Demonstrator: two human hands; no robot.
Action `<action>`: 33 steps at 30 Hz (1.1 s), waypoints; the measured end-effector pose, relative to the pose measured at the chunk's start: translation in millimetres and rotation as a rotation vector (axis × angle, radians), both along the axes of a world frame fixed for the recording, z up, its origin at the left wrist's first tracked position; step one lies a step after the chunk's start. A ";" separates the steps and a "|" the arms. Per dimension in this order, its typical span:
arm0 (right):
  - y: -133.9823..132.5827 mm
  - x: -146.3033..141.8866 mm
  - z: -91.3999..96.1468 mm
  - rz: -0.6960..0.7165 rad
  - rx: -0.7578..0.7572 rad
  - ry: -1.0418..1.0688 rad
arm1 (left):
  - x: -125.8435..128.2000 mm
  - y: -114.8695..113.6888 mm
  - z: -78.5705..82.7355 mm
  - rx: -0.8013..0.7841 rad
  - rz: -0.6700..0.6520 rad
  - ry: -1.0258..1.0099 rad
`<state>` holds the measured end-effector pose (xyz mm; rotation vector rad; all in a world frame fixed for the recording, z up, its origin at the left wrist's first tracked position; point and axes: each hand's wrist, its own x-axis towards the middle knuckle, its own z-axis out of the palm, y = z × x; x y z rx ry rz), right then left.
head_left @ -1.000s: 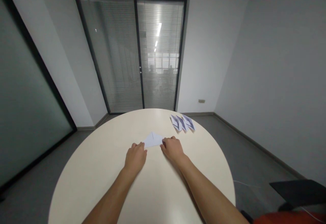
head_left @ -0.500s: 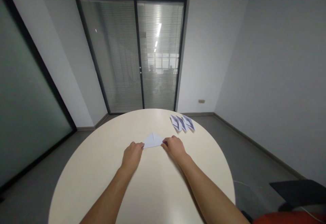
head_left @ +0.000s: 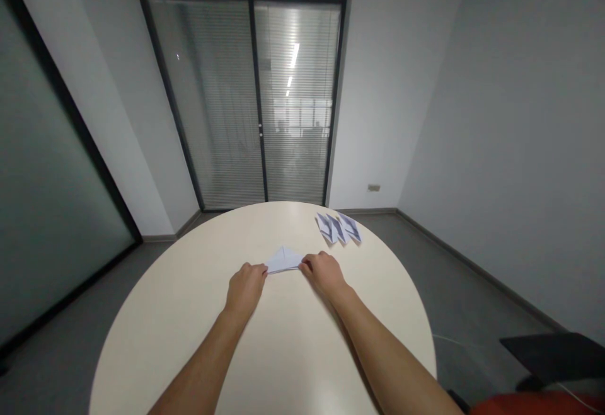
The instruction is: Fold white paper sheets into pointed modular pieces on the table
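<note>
A small sheet of folded white paper (head_left: 284,259) lies near the middle of the table, peaked at its far side with a crease running down from the peak. My left hand (head_left: 247,284) pinches its left corner between thumb and fingers. At the opposite corner, my right hand (head_left: 323,270) grips the paper the same way. The near edge between both hands is slightly lifted or doubled over. The fingertips cover the two corners.
Three folded paper pieces (head_left: 338,228) lie in an overlapping row at the table's far right. The round cream table (head_left: 274,352) has its edge near the glass doors (head_left: 297,106). A black and red chair (head_left: 558,364) stands at the lower right.
The paper's near edge has bent up a little and its outline looks flatter. Both hands have stayed almost in place, still holding the corners.
</note>
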<state>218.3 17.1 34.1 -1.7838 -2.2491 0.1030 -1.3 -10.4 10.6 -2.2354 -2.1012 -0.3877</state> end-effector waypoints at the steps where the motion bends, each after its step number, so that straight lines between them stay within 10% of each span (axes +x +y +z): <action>1: -0.3 -0.4 0.3 0.001 0.003 -0.009 | 0.3 0.0 0.2 0.004 0.002 -0.001; 33: 8.3 5.8 -20.2 0.002 0.028 0.171 | 2.4 -1.5 2.3 0.036 0.039 0.056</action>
